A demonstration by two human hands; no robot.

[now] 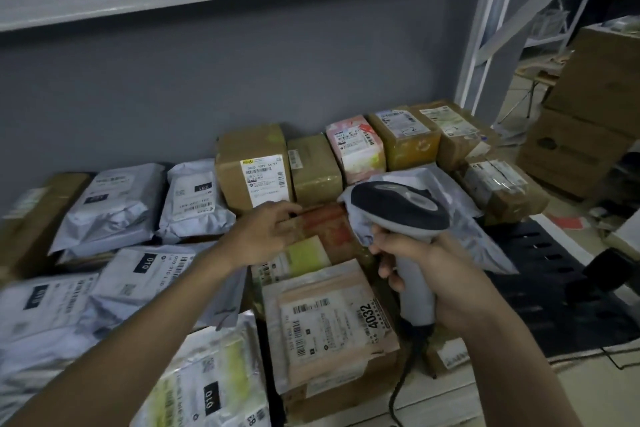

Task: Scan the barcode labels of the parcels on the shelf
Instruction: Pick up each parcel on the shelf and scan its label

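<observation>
We are gripping scanner (pixel 401 208) in right hand (pixel 429 274), fingers curled round handle, head aiming forward-left. Left hand (pixel 266 232), nearer, is pinching edge of reddish parcel (pixel 325 225) lying just ahead-left of scanner; its label hidden.

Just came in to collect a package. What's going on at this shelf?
A person is scanning parcel labels. The right hand grips a corded barcode scanner, aimed at the parcels. The left hand reaches onto a reddish-brown box in the middle of the pile. Grey mailer bags and taped cartons lie around it.
</observation>
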